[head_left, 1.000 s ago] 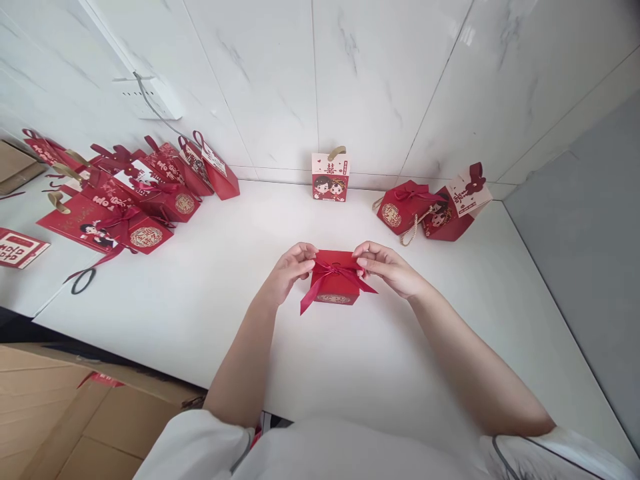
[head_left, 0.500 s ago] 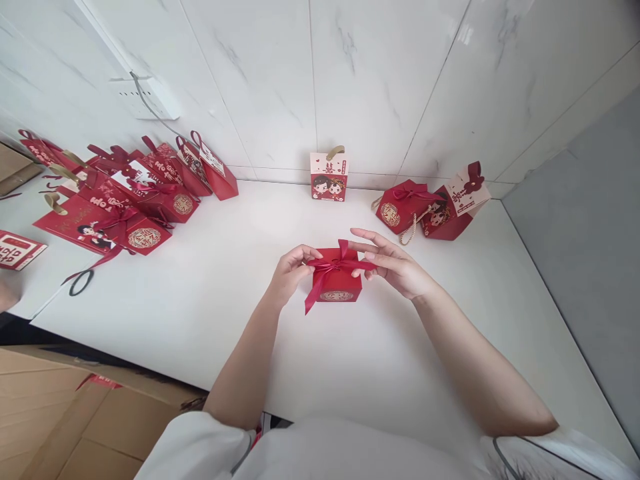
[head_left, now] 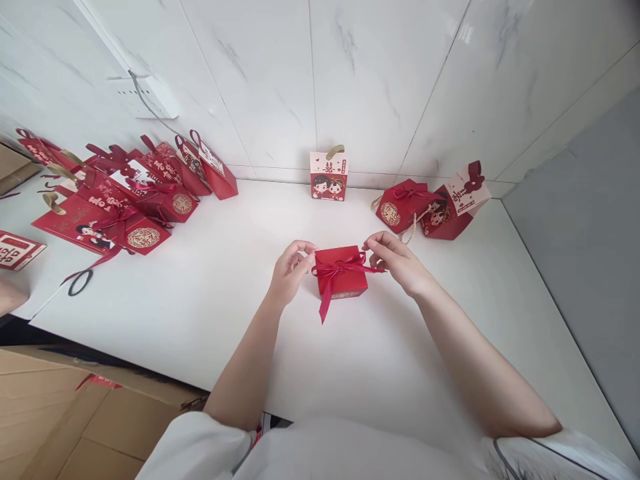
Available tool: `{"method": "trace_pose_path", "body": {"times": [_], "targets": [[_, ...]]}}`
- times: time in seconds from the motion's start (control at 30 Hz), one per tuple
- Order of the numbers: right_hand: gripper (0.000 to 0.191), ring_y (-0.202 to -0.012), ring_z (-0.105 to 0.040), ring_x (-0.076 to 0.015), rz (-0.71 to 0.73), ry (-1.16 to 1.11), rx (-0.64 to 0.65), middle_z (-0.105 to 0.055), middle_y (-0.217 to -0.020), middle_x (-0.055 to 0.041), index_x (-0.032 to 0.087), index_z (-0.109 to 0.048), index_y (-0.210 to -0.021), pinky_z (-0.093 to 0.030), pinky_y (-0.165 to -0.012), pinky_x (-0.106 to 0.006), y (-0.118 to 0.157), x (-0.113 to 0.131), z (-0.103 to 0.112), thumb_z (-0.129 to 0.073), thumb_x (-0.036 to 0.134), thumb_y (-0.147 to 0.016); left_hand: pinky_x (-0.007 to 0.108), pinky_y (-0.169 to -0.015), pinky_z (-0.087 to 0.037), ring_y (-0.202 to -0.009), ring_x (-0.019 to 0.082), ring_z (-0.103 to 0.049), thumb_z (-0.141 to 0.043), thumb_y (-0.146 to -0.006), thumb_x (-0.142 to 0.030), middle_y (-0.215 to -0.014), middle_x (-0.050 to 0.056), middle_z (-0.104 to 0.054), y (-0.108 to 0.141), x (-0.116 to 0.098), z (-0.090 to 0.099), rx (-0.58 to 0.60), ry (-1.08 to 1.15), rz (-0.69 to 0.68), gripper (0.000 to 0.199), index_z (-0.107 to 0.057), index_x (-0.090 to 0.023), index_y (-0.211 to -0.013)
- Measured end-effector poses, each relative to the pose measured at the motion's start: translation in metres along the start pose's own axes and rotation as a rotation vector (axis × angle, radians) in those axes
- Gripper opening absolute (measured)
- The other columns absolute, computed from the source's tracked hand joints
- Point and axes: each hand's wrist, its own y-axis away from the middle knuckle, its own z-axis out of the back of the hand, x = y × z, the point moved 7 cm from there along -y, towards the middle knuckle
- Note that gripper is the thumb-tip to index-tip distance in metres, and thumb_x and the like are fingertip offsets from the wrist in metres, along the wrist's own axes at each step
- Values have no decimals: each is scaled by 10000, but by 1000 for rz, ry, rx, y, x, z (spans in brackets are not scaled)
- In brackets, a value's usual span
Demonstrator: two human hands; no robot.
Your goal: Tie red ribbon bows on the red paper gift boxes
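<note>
A small red gift box (head_left: 333, 256) with a gold round emblem on its front sits on the white table before me. Around it runs a dark red ribbon (head_left: 327, 287), tied in a bow on top. One tail hangs down the front; another points right. My left hand (head_left: 289, 275) is at the box's left back corner, thumb and forefinger loosely curved and apart, clear of the left loop. At the right side, my right hand (head_left: 399, 261) has thumb and forefinger pinched at the tip of the right loop, its other fingers curled by the right tail.
Several red gift bags and boxes (head_left: 145, 238) crowd the left. A small printed box (head_left: 329, 177) stands at the wall; another bowed box (head_left: 404, 205) and a bag (head_left: 454, 203) are right. Scissors (head_left: 80, 283) and another person's hand (head_left: 11, 297) are at far left.
The box has turned slightly and shifted right. My left hand has let go of the left loop. My right hand's spread fingers have drawn in to a pinch.
</note>
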Motion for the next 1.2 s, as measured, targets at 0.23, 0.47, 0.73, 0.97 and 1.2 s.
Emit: {"method": "trace_pose_path", "body": {"times": [0.23, 0.47, 0.73, 0.97, 1.2], "targets": [[367, -674, -510, -137, 93, 486, 41, -605, -790, 5, 224, -563, -819, -390, -628, -275, 20, 29, 2, -503, 580, -886, 374, -985, -421, -1187, 222, -500, -592, -867, -327, -1222, 62, -554, 11, -24, -10, -175, -354, -232, 184, -646, -246, -1024], [302, -589, -468, -132, 122, 668, 279, -584, -669, 20, 220, -575, -742, -347, -543, -268, 30, 29, -9, -559, 494, -868, 388, -1046, -413, -1228, 214, -474, -634, -829, -237, -1259, 45, -542, 18, -22, -37, -84, -429, -232, 145, -664, -250, -970], [222, -840, -580, -178, 349, 418, 186, -641, -923, -42, 223, -634, -779, -452, -727, -315, 28, 48, -12, -585, 408, -890, 392, -993, -448, -1201, 219, -504, -610, -800, -169, -1227, 41, -551, 16, -9, -39, -119, -403, -105, 95, -650, -237, -853], [143, -842, -676, -183, 519, -206, -162, -680, -845, -4, 252, -583, -793, -541, -779, -347, 35, 71, 35, -633, 356, -877, 421, -1015, -433, -1196, 235, -513, -614, -764, -151, -1209, 41, -555, 14, -5, -38, -135, -382, -60, 100, -628, -233, -820], [253, -517, -581, -152, 532, -271, -67, -574, -588, 33, 242, -542, -727, -491, -538, -317, 41, 80, 41, -638, 442, -848, 400, -1004, -452, -1222, 231, -506, -573, -797, -173, -1232, 62, -545, 12, -4, -39, -62, -237, -69, 67, -593, -220, -841]]}}
